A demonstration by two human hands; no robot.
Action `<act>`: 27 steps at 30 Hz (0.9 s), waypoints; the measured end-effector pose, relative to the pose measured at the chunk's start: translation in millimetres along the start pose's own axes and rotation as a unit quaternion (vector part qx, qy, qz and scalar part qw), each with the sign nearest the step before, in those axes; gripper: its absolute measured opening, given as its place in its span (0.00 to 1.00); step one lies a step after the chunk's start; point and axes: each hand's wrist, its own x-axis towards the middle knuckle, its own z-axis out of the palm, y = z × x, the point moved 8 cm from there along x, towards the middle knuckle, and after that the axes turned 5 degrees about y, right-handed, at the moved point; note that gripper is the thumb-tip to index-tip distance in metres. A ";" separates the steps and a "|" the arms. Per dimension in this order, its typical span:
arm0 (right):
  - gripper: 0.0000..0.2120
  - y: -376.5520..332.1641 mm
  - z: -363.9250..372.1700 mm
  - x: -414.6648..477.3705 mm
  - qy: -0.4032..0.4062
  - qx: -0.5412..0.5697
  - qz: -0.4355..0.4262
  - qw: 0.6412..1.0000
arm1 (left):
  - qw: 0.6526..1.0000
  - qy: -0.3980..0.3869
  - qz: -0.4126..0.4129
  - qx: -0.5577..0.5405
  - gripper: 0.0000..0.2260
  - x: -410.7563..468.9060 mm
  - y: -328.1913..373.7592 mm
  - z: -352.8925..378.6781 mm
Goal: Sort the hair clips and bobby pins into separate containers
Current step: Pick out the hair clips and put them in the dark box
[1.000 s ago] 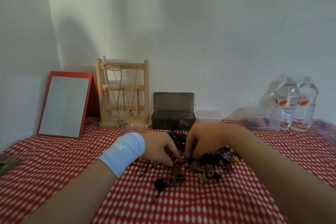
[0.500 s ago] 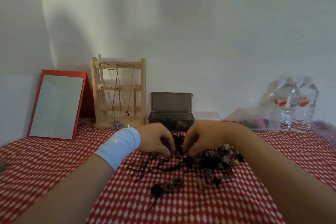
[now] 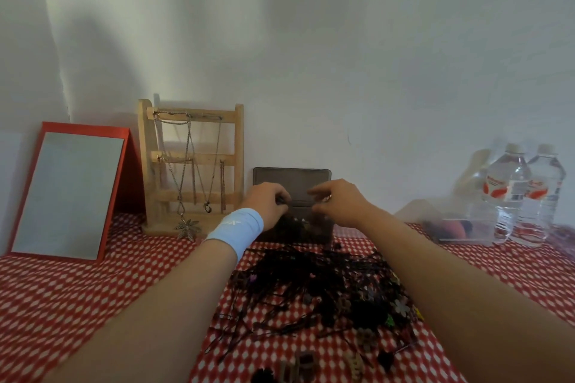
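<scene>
A dark pile of bobby pins (image 3: pixel 298 286) lies on the red checked cloth between my forearms. Small coloured hair clips (image 3: pixel 401 308) sit along its right side, and brown claw clips (image 3: pixel 298 367) lie nearest me. A smoky dark box (image 3: pixel 323 232) with its lid (image 3: pixel 292 179) up stands behind the pile, with dark items inside. Both hands are over the box. My left hand (image 3: pixel 267 205), which wears a pale blue wristband, has its fingers curled and pinches something small and dark. My right hand (image 3: pixel 339 202) hovers with its fingers loosely spread downward, and I see nothing in it.
A wooden necklace stand (image 3: pixel 193 165) and a red-framed mirror (image 3: pixel 68 193) stand at the back left. At the back right are a clear container (image 3: pixel 460 224) with reddish items and two water bottles (image 3: pixel 525 193). The wall is close behind the box.
Both hands have lifted off the pile and moved back over the open dark box. The camera has tilted, so the pile shows closer and lower.
</scene>
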 end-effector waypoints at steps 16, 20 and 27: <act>0.09 63.4 -50.4 -42.4 -0.091 -0.093 0.024 0.991 | 0.985 -0.098 0.123 -0.073 0.08 -9.4 94.6 61.1; 0.10 89.3 -61.8 -62.6 -0.104 -0.148 0.065 0.981 | 0.969 -0.184 0.163 -0.018 0.10 -25.6 130.1 101.1; 0.10 112.4 -68.2 -94.8 -0.148 -0.165 0.087 0.971 | 0.952 -0.254 0.167 0.027 0.13 -39.8 145.9 146.3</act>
